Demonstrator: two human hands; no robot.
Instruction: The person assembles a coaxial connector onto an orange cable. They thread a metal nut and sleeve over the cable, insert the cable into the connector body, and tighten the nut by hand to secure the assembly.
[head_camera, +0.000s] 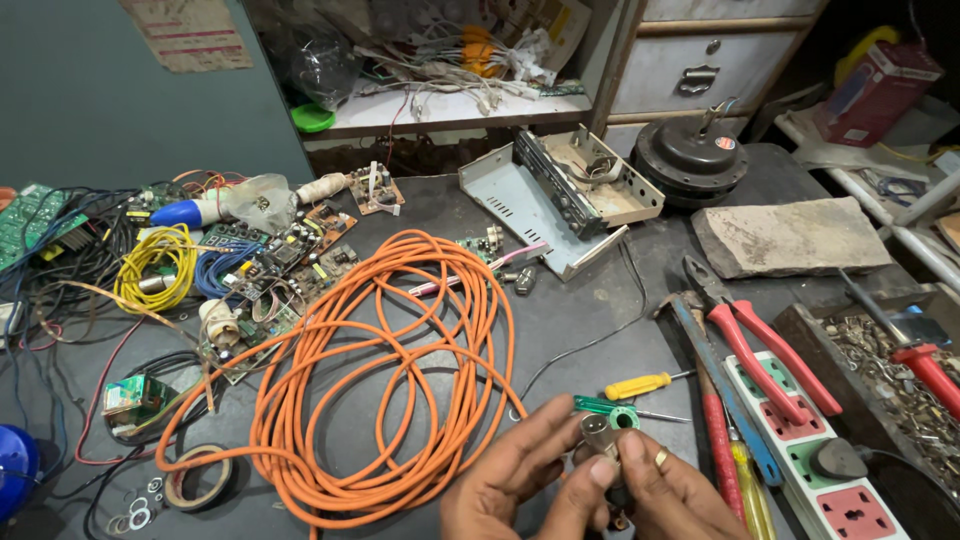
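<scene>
Both wrists are cut off by the bottom edge, and the lower part of the small metal piece is buried between the fingers, so what it is stays hard to make out. It looks like a short grey metal part, long axis roughly upright, top end pointing up and away from the person. The left hand and the right hand meet low over the front of the bench, each grip closed on that piece, fingertips pinching it from either side. A ring sits on one right finger.

Just beyond the fingertips lie a green screwdriver and a yellow screwdriver, both lying crosswise. To the left sprawls a big loose coil of orange cable, near the left hand but apart from it. To the right, red pliers lie across a white power strip. A roll of tape sits beyond the cable, and circuit boards and tangled wires crowd the far left
</scene>
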